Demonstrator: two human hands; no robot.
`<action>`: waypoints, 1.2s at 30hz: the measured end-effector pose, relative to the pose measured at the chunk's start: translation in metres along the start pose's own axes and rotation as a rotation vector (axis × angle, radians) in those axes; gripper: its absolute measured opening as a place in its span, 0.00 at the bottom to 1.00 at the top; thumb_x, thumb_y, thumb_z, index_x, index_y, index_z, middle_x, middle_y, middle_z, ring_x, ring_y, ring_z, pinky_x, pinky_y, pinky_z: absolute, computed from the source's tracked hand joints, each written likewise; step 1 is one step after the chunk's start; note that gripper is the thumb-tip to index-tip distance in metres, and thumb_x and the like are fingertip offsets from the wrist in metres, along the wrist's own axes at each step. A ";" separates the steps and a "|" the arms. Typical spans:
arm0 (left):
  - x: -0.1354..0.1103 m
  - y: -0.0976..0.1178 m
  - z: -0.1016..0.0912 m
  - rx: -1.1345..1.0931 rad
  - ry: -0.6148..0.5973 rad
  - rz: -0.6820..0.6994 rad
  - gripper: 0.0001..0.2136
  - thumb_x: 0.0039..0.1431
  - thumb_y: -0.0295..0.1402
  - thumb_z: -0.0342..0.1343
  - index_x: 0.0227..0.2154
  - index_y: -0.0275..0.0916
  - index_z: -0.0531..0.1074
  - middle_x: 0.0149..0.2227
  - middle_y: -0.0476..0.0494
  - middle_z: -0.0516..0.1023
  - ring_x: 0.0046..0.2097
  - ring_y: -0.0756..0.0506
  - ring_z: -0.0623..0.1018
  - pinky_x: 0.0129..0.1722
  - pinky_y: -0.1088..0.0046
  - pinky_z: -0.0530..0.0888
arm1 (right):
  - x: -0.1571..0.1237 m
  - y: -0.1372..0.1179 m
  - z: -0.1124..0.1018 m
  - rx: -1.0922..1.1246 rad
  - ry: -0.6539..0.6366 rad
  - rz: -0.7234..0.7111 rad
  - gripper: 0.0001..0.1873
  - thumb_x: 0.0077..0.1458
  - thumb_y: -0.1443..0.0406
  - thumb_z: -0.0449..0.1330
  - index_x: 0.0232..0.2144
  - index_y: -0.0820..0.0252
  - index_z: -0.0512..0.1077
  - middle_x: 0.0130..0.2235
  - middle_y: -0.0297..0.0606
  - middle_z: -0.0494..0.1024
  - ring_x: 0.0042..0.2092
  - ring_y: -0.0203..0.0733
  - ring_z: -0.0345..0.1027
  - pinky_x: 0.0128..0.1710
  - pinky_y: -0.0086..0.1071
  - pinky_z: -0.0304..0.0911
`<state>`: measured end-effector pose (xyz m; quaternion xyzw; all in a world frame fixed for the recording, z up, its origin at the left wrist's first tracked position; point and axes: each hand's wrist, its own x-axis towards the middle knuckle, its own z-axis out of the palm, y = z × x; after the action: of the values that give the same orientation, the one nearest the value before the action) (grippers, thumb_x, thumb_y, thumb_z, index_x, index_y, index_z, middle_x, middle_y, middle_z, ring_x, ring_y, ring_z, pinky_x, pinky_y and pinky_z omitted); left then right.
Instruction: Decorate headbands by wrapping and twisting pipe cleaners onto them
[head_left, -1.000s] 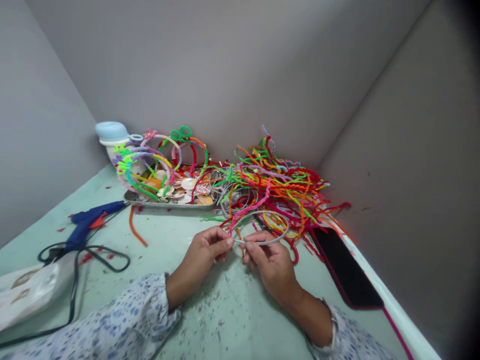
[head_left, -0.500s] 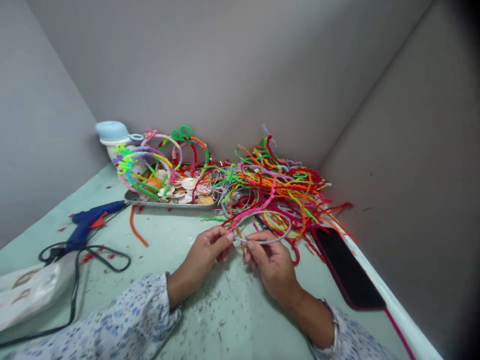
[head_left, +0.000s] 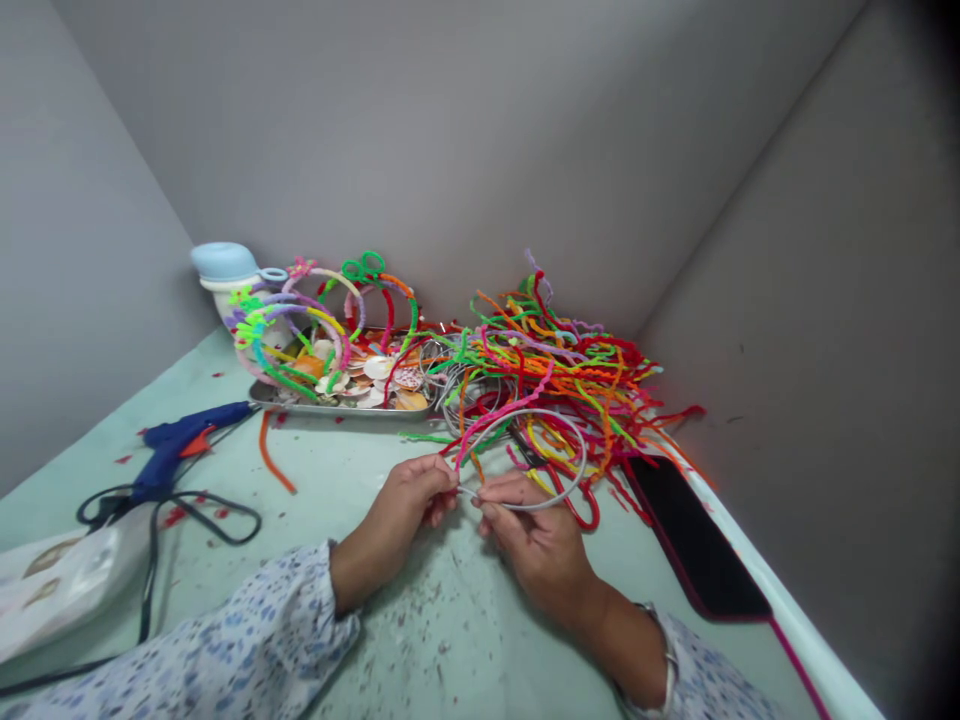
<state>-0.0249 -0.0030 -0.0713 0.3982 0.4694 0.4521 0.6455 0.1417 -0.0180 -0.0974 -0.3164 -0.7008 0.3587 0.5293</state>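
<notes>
A thin grey hoop (head_left: 584, 455) is held in front of me above the table, standing tilted. My right hand (head_left: 544, 545) pinches its lower edge between thumb and fingers. At the hoop's left side, my left hand (head_left: 397, 515) has its thumb and fingertips closed on the lower end of a pink pipe cleaner (head_left: 498, 408) and on the hoop. The pipe cleaner slants up and right towards the pile of pipe cleaners (head_left: 577, 365). My fingertips partly hide where it meets the hoop.
A metal tray (head_left: 337, 410) of shells holds several decorated hoops (head_left: 345, 345), beside a blue-lidded bottle (head_left: 225, 265). Grey hoops (head_left: 450, 405) lie by the pile. Red-handled scissors (head_left: 592, 515) and a phone (head_left: 701, 540) lie right; a blue glue gun (head_left: 161, 465) and plastic bag (head_left: 75, 575) lie left.
My right hand has moved slightly down and left, tilting the grey hoop more upright. My left hand has shifted a little left with the pink pipe cleaner's end.
</notes>
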 end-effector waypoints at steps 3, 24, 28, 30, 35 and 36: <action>0.001 0.000 -0.001 0.002 -0.024 -0.003 0.05 0.47 0.30 0.55 0.21 0.35 0.67 0.17 0.54 0.66 0.19 0.55 0.60 0.19 0.80 0.55 | 0.003 -0.004 -0.002 -0.100 -0.030 -0.106 0.09 0.57 0.73 0.57 0.38 0.56 0.72 0.34 0.38 0.76 0.39 0.41 0.72 0.40 0.36 0.68; 0.004 0.007 -0.005 -0.043 -0.214 -0.137 0.07 0.50 0.31 0.55 0.21 0.35 0.67 0.19 0.52 0.66 0.18 0.56 0.60 0.17 0.81 0.56 | 0.001 -0.003 -0.004 -0.008 -0.036 -0.039 0.07 0.57 0.71 0.57 0.36 0.55 0.72 0.33 0.36 0.74 0.39 0.41 0.70 0.41 0.37 0.66; 0.004 0.007 -0.006 -0.073 -0.222 -0.173 0.07 0.50 0.30 0.56 0.21 0.34 0.67 0.19 0.52 0.65 0.18 0.56 0.59 0.17 0.81 0.54 | 0.001 -0.001 -0.003 0.042 -0.043 0.011 0.05 0.58 0.70 0.56 0.35 0.55 0.71 0.33 0.36 0.73 0.38 0.41 0.70 0.40 0.37 0.66; 0.004 0.006 -0.006 -0.080 -0.227 -0.181 0.07 0.51 0.30 0.56 0.21 0.34 0.67 0.19 0.52 0.65 0.18 0.57 0.59 0.17 0.81 0.53 | 0.000 0.000 -0.003 0.060 -0.036 0.034 0.05 0.59 0.69 0.56 0.36 0.55 0.71 0.34 0.37 0.73 0.38 0.41 0.70 0.38 0.36 0.67; 0.004 0.008 -0.006 -0.105 -0.246 -0.167 0.06 0.52 0.30 0.56 0.22 0.34 0.68 0.20 0.51 0.66 0.18 0.57 0.60 0.17 0.81 0.54 | -0.002 0.003 -0.003 0.071 -0.034 0.060 0.05 0.59 0.68 0.56 0.37 0.55 0.71 0.34 0.37 0.72 0.38 0.41 0.71 0.34 0.34 0.67; 0.004 0.008 -0.006 -0.116 -0.244 -0.164 0.06 0.52 0.29 0.56 0.23 0.34 0.68 0.20 0.52 0.66 0.18 0.57 0.60 0.17 0.81 0.55 | -0.002 0.003 -0.003 0.073 -0.039 0.066 0.05 0.59 0.68 0.56 0.37 0.55 0.71 0.34 0.37 0.72 0.37 0.41 0.71 0.33 0.33 0.67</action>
<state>-0.0320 0.0030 -0.0663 0.3726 0.3916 0.3723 0.7545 0.1457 -0.0173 -0.1006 -0.3131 -0.6865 0.4073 0.5146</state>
